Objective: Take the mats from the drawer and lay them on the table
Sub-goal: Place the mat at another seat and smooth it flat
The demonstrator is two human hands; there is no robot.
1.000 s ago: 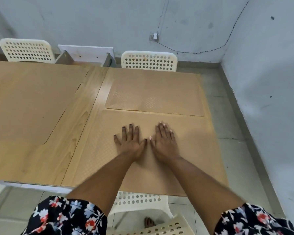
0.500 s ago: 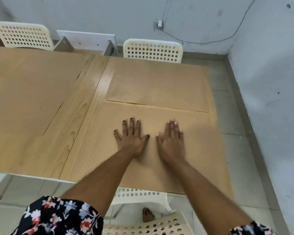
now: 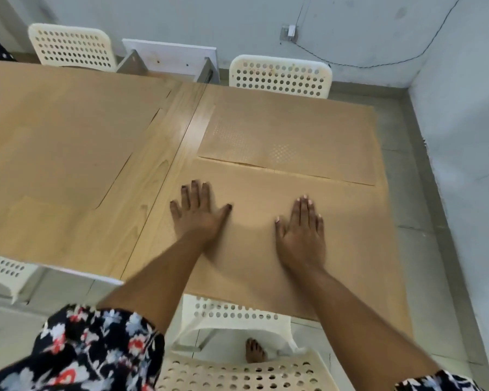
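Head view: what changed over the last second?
Both hands slid apart across the near mat, palms flat: the left hand moved left, the right hand moved right, from nearly touching to well separated. Nothing was gripped or released. The far mat, the mats on the left, the table and the chairs stayed put.

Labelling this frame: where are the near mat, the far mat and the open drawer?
Near mat [image 3: 356,235], head view, bare right part.
Far mat [image 3: 294,136], head view, middle.
Open drawer [image 3: 170,56], head view, white front panel.
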